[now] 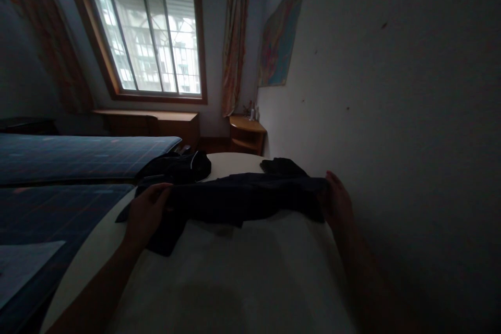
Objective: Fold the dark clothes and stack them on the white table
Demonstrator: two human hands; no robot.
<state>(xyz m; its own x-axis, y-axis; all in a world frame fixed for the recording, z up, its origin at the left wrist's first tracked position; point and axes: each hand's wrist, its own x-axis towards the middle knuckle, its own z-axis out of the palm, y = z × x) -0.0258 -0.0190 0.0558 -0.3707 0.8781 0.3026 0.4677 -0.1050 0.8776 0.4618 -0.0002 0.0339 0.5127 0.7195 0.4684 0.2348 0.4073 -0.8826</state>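
the left hand [145,214] and right hand [340,203] pinch a dark cloth [242,199] near its ends, spread across a pale table [94,245]; likely soft, light and floppy, it seems best gripped at opposite edges.

My cloth [242,199]: navy, I'd say, nearly black
My table [235,271]: cream
Mattress [78,159]: blue, thin reddish lines
Curtain [235,42]: reddish, patterned
Window frame [160,98]: orange-brown
Poster [279,39]: blue, pinkish patches
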